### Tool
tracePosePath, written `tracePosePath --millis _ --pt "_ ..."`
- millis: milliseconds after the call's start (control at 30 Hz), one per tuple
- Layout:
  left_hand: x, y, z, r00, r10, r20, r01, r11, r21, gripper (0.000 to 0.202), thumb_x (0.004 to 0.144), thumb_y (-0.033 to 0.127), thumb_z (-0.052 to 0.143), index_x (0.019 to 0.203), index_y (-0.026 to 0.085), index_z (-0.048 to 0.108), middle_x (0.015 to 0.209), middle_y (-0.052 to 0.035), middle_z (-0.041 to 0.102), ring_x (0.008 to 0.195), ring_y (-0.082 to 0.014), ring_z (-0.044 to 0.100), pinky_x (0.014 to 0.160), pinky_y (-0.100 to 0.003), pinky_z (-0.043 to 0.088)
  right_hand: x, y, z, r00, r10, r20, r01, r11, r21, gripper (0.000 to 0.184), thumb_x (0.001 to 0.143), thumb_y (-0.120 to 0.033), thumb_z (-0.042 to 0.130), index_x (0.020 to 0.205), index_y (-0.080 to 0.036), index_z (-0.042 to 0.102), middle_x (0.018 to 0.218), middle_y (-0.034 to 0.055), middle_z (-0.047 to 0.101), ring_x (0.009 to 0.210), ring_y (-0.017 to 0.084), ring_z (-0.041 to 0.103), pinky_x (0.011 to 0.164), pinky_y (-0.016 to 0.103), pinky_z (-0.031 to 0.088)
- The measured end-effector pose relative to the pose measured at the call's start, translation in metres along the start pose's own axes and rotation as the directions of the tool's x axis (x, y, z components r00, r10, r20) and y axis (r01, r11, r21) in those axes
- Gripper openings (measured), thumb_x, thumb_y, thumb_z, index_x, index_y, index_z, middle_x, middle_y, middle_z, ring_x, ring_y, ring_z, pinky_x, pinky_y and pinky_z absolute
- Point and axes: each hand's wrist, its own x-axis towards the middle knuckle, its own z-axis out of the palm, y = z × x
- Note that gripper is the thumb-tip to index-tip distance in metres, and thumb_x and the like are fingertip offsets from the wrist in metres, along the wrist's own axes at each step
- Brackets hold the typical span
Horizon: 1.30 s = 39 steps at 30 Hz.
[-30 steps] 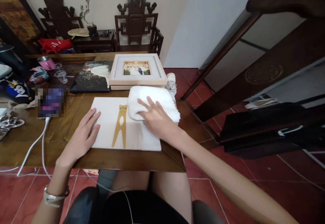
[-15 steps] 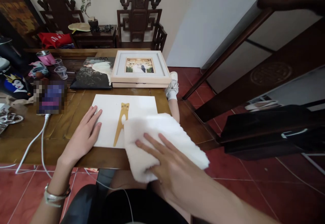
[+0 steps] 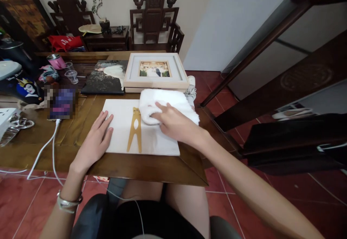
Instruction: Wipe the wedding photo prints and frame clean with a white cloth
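My left hand [image 3: 94, 137] rests with fingers stretched out on the left edge of a flat white board [image 3: 118, 137], which lies near the table's front edge. A mustard-yellow, long-legged cat figure [image 3: 131, 136] is on the board; whether it is printed or a separate piece, I cannot tell. Over the board's upper right part lies a folded, fluffy white towel [image 3: 176, 99]. My right hand [image 3: 176, 121] presses on it and grips its near edge. Its fingers are partly sunk in the cloth.
A framed photo [image 3: 158, 84] on a pale box stands behind the board, beside a dark album-like panel [image 3: 103, 83]. At the left are a phone [image 3: 62, 103] with a white cable [image 3: 55, 148], clear plastic cups [image 3: 72, 75] and a black container [image 3: 27, 87]. The table's corner [image 3: 204, 181] is at front right.
My right hand has pushed the towel away from me, from the board's front right to its far right. The cat figure's right leg is now uncovered. My left hand stays on the board.
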Motion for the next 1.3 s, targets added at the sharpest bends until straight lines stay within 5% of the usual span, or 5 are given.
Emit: tracePosePath --millis 300,700,833,1067,1300 --pt "0.000 -0.002 -0.001 0.999 0.004 0.034 -0.003 1.000 -0.019 0.056 0.099 0.045 0.030 0.146 0.015 0.038 0.160 -0.0098 0.025 0.149 -0.0251 0.017 0.121 -0.048 0.018 -0.114 -0.073 0.021 0.986 -0.135 -0.093 0.146 0.982 0.124 0.028 0.072 -0.001 0.053 0.077 -0.020 0.074 0.147 0.0120 0.047 0.142 0.036 0.030 0.112 0.063 0.029" --pt "-0.001 -0.002 -0.005 0.999 0.038 0.026 -0.038 0.999 -0.017 0.057 0.099 0.046 0.030 0.146 0.015 0.039 0.159 -0.0105 0.027 0.148 -0.0257 0.019 0.120 -0.049 0.019 0.011 -0.010 0.011 0.997 0.072 0.005 -0.072 0.997 -0.022 0.054 0.073 0.006 0.043 0.121 -0.008 0.062 0.151 0.0201 0.039 0.143 0.038 0.025 0.111 0.063 0.025" --pt "0.000 -0.002 -0.002 1.000 0.013 -0.023 -0.014 0.999 -0.042 0.056 0.099 0.049 0.031 0.143 0.016 0.044 0.157 -0.0109 0.031 0.147 -0.0268 0.023 0.119 -0.050 0.022 -0.012 -0.036 0.025 0.991 0.114 -0.068 -0.118 0.992 -0.054 0.049 0.073 0.002 0.051 0.117 -0.013 0.066 0.154 0.0177 0.035 0.144 0.041 0.020 0.113 0.066 0.016" --pt "0.000 0.000 -0.003 1.000 0.005 -0.003 -0.005 1.000 -0.031 0.057 0.099 0.049 0.030 0.145 0.017 0.041 0.158 -0.0096 0.029 0.148 -0.0263 0.020 0.120 -0.050 0.021 -0.099 -0.094 0.046 0.975 -0.095 -0.200 0.092 0.995 -0.024 0.019 0.086 -0.016 0.056 0.077 -0.019 0.072 0.150 0.0129 0.043 0.142 0.042 0.025 0.109 0.069 0.026" --pt "-0.001 -0.002 -0.005 0.998 0.035 0.046 -0.036 0.999 0.012 0.057 0.100 0.046 0.029 0.148 0.017 0.035 0.161 -0.0086 0.021 0.149 -0.0256 0.014 0.121 -0.047 0.017 -0.044 -0.087 0.031 0.995 -0.014 -0.099 0.015 1.000 0.009 0.029 0.092 -0.019 0.050 0.112 -0.021 0.070 0.152 0.0162 0.038 0.141 0.043 0.028 0.109 0.067 0.027"
